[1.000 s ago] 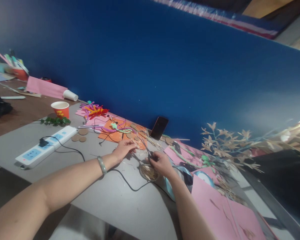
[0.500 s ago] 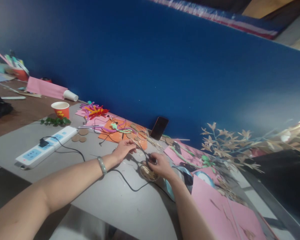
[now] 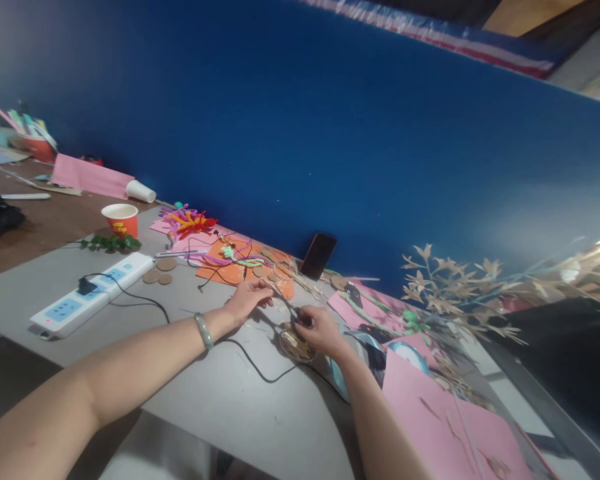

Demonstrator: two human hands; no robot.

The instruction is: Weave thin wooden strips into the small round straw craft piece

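My left hand [image 3: 249,297], with a pale green bangle on its wrist, pinches the end of a thin dry straw stalk [image 3: 273,290] just above the grey table [image 3: 215,393]. My right hand [image 3: 324,329] is closed round the black handles of a pair of scissors [image 3: 289,308]. Their blades point up-left toward my left fingertips. Below my right hand lies a small round disc [image 3: 293,347] covered with straw pieces. The hands are about a hand's width apart.
A white power strip [image 3: 87,293] with a black cable [image 3: 260,373] lies to the left. A red paper cup [image 3: 121,219], pipe cleaners [image 3: 190,221], orange paper [image 3: 230,267] and a leaning phone [image 3: 319,255] sit by the blue board [image 3: 330,133]. Pink sheets [image 3: 450,420] and dried branches [image 3: 455,287] are on the right.
The scissors blades have come down from a raised slant to lie lower, nearer my left fingertips. My right hand shifted slightly up and left. My left hand has hardly moved.
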